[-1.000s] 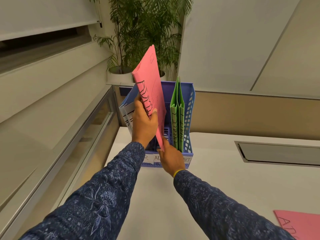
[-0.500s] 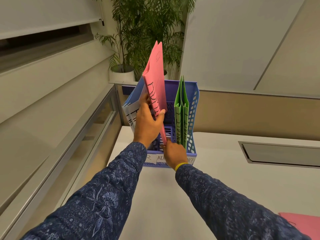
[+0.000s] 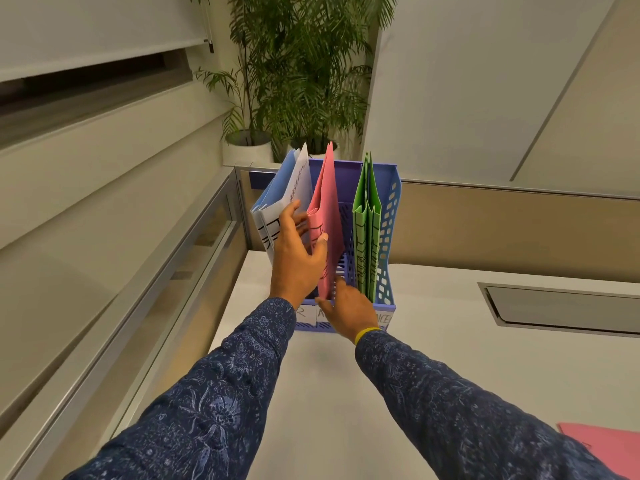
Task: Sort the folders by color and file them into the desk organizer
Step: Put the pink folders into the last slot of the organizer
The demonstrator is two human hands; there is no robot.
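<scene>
Your left hand (image 3: 298, 258) pinched the pink folder (image 3: 325, 220) in the organizer (image 3: 389, 237)'s middle slot; right hand (image 3: 349, 308), fingers loose, steadied its base. Blue folders (image 3: 277, 188) and green folders (image 3: 367, 216) were filed; another pink folder (image 3: 602, 445) remained on the desk (image 3: 485, 358).

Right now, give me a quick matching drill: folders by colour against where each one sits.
Things:
1. blue folders
2. pink folder in hand
3. green folders
4. second pink folder

Places:
A. right slot of the organizer
B. flat on the desk, lower right
C. left slot, leaning outward
D. middle slot

Pairs: 1-C, 2-D, 3-A, 4-B
</scene>
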